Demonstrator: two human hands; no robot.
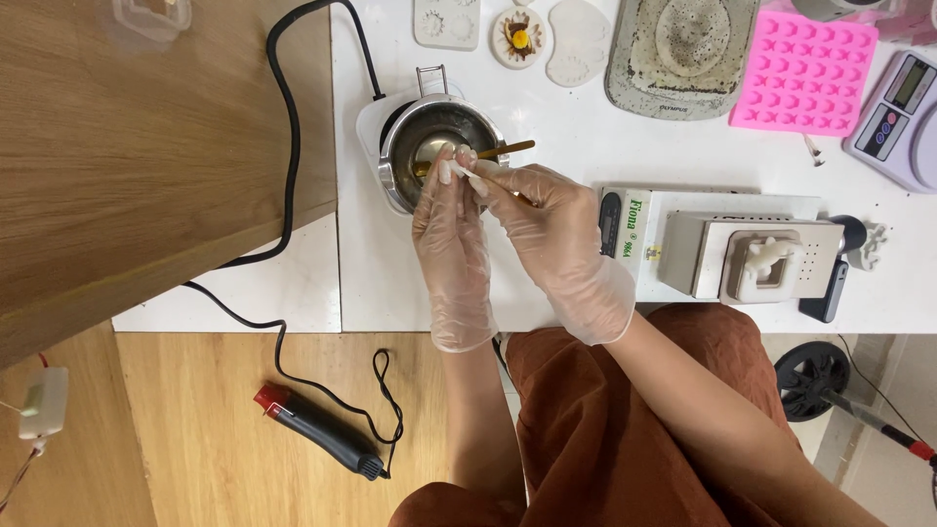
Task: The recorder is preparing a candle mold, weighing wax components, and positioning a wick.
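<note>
Spanning most of the view, a white table (586, 293) carries a grey slab (673, 59), a pink silicone mould (802, 73), a scale (898, 122) and a white machine (742, 249). Near its left edge sits a metal melting pot (429, 146) on a white base, a wooden stick (508, 148) resting across its rim. Above the pot, the gloved left hand (451, 244) and gloved right hand (551, 234) meet, fingertips of both pinched closed on a small white piece (459, 170).
</note>
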